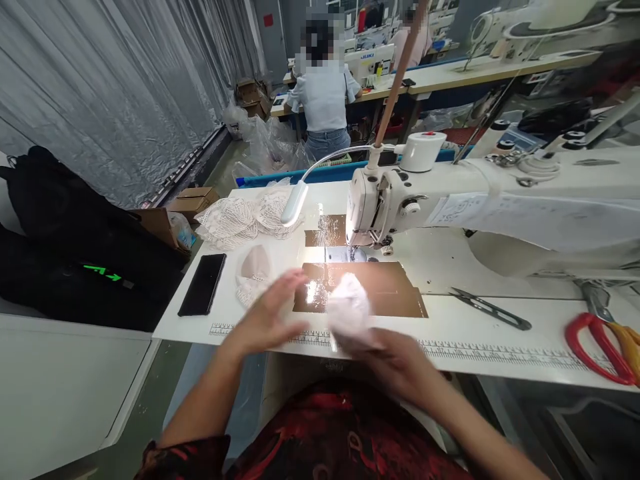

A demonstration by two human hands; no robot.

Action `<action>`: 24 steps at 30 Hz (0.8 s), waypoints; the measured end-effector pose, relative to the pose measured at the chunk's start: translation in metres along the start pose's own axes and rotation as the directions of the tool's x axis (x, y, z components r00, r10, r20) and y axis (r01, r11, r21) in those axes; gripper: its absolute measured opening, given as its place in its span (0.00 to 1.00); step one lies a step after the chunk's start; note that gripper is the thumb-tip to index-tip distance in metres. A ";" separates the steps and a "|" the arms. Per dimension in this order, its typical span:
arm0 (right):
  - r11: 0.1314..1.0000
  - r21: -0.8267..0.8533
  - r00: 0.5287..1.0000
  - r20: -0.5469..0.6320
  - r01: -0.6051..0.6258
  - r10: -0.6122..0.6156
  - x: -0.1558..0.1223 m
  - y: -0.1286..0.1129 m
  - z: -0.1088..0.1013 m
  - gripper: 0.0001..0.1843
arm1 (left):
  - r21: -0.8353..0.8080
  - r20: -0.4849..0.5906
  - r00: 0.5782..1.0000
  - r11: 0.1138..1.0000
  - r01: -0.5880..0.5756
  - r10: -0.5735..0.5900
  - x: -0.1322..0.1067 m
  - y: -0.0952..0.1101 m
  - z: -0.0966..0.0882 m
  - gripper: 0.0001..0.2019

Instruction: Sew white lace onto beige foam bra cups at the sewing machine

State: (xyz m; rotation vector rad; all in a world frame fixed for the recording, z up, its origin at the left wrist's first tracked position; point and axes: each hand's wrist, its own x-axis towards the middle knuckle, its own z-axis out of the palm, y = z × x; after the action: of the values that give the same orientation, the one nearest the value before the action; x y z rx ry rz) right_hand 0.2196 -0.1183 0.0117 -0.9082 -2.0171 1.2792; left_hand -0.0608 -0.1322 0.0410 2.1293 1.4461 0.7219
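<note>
My right hand (395, 360) is closed on a small bunched piece of white fabric (350, 303), blurred by motion, above the front edge of the sewing table (445, 320). To its left, my left hand (267, 317) has its fingers apart and holds nothing. A sheer, pale lace piece (254, 270) lies flat just beyond the left hand. The white sewing machine (367, 207) stands behind the fabric, its needle area lit by a lamp (295, 203). Brown tape or sheet (390, 283) covers the table surface in front of the needle.
A pile of white lace (235, 220) sits at the back left, with a black phone (203, 285) in front of it. Thread snips (493, 309) and red-handled scissors (595, 347) lie to the right. A printed ruler (475, 350) runs along the front edge. Another person (323, 97) sits ahead.
</note>
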 end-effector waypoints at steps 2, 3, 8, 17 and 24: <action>0.991 -0.081 0.993 0.071 0.104 -0.099 0.005 -0.011 0.017 0.05 | -0.265 0.226 0.968 0.963 -0.049 0.111 0.001 0.027 0.016 0.35; 0.980 -0.118 0.986 0.079 0.158 -0.149 0.008 -0.017 0.022 0.04 | -0.338 0.268 0.955 0.941 -0.027 0.124 0.001 0.034 0.024 0.31; 0.915 -0.277 0.895 -0.256 0.295 -0.366 0.009 -0.031 0.000 0.11 | -0.319 -0.057 0.968 0.923 0.214 -0.244 -0.009 0.016 0.033 0.10; 0.920 0.331 0.960 0.247 -0.209 0.129 0.022 -0.010 0.001 0.10 | -0.615 0.217 0.971 0.787 0.053 0.105 -0.004 0.044 0.032 0.28; 0.752 0.538 0.912 0.350 -0.381 0.212 0.015 -0.001 0.011 0.14 | -0.675 0.364 0.932 0.691 0.260 0.004 0.009 0.028 0.048 0.24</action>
State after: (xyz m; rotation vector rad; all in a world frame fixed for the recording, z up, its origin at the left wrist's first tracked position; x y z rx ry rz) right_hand 0.2022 -0.1121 0.0100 -0.7876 -1.4957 2.1657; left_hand -0.0073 -0.1370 0.0238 1.4216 0.8952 0.6720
